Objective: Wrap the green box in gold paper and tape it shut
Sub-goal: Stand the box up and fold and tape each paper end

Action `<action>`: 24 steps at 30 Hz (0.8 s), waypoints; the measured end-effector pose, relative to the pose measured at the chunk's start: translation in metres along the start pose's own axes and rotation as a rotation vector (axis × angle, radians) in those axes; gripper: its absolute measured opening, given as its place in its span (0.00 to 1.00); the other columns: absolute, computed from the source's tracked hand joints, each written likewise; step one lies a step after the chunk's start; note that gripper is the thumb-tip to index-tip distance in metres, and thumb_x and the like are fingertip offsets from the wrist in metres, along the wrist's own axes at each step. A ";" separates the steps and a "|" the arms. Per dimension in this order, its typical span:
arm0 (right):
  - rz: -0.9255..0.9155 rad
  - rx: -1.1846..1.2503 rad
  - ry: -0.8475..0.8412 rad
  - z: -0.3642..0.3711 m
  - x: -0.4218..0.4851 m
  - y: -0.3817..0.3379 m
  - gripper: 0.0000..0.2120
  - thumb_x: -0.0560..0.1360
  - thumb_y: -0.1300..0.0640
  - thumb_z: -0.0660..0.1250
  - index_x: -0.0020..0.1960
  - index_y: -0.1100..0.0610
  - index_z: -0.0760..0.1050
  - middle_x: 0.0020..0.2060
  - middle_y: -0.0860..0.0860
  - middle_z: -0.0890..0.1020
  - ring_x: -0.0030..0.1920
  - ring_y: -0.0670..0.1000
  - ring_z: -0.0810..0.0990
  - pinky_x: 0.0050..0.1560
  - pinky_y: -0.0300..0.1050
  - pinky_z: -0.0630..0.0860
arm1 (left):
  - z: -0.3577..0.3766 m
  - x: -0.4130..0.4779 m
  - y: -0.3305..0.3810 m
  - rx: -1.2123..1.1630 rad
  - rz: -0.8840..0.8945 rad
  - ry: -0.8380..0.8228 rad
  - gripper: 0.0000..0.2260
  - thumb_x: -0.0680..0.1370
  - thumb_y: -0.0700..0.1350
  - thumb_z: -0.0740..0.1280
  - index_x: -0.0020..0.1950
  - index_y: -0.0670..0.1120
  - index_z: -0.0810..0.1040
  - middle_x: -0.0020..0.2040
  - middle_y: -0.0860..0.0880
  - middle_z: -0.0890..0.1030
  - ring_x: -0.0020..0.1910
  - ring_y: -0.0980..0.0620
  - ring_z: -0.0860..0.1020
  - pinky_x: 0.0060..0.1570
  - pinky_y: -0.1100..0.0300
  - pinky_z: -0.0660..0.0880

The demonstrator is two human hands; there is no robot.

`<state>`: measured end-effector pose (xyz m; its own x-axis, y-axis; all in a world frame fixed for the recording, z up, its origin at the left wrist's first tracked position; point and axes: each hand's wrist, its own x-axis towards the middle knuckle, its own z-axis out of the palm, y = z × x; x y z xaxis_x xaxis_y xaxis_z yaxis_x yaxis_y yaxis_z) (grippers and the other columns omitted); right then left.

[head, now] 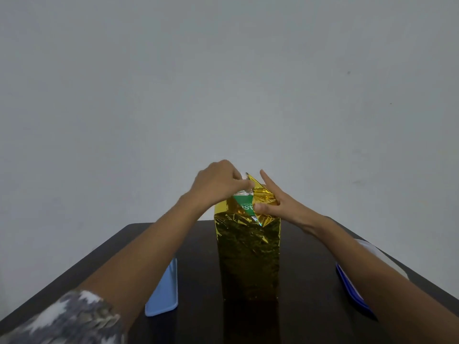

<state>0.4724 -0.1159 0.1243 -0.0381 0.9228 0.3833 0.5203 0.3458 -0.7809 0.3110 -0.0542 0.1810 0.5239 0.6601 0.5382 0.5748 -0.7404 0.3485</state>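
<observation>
Wall: plain, pale grey-white, matt; fills the upper and middle view and continues down on both sides of the table.
Wall marks: two small dark specks at upper right; one faint smudge lower down.
Table: dark brown, rectangular top; far edge toward the wall, side edges spreading toward the lower corners of the view.
Table finish: glossy, with dim reflections.
Light: soft and even; the wall darkens slightly toward the corners.

Gold paper crinkled, shiny; green box white lettering; table dark brown; sleeve grey-white camouflage.
</observation>
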 end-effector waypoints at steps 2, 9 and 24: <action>-0.001 0.013 -0.008 0.000 0.000 -0.002 0.70 0.45 0.24 0.71 0.76 0.43 0.38 0.69 0.41 0.61 0.64 0.42 0.65 0.52 0.24 0.69 | 0.011 0.011 0.005 0.062 -0.065 -0.125 0.19 0.74 0.61 0.67 0.42 0.43 0.79 0.34 0.49 0.76 0.37 0.51 0.75 0.38 0.58 0.70; -0.001 0.076 -0.048 -0.004 0.002 -0.002 0.74 0.43 0.28 0.74 0.76 0.45 0.36 0.58 0.36 0.65 0.48 0.29 0.73 0.43 0.22 0.71 | 0.017 0.021 0.009 -0.326 -0.257 -0.223 0.15 0.70 0.47 0.75 0.52 0.42 0.83 0.48 0.45 0.80 0.44 0.50 0.77 0.43 0.59 0.75; 0.001 0.118 -0.056 -0.003 -0.001 -0.008 0.77 0.40 0.28 0.74 0.75 0.47 0.32 0.64 0.45 0.61 0.50 0.31 0.70 0.40 0.19 0.70 | 0.014 0.024 0.015 -0.412 -0.389 -0.283 0.21 0.68 0.49 0.77 0.58 0.43 0.79 0.52 0.44 0.78 0.43 0.49 0.76 0.41 0.58 0.76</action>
<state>0.4706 -0.1203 0.1317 -0.0874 0.9300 0.3570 0.4161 0.3597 -0.8352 0.3411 -0.0481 0.1887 0.5037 0.8571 0.1080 0.4971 -0.3898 0.7752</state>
